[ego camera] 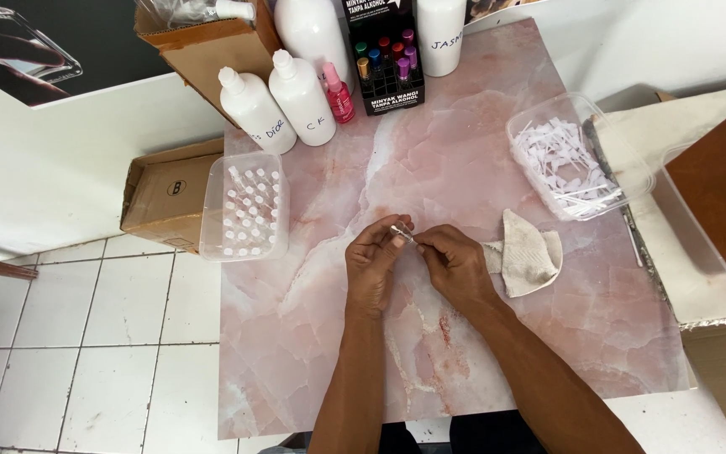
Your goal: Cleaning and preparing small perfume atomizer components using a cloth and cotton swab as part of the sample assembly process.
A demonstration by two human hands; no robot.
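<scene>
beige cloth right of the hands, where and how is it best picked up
Probably pinch the beige cloth at its raised, folded top corner, coming from above on the right: it lies crumpled on the pink table, the right hand touches its left edge.

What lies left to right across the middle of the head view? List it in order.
Brown cardboard box → clear plastic tray of small white-capped vials → left hand → tiny clear vial pinched between both hands → right hand → crumpled beige cloth → clear plastic tub of white paper strips.
</scene>
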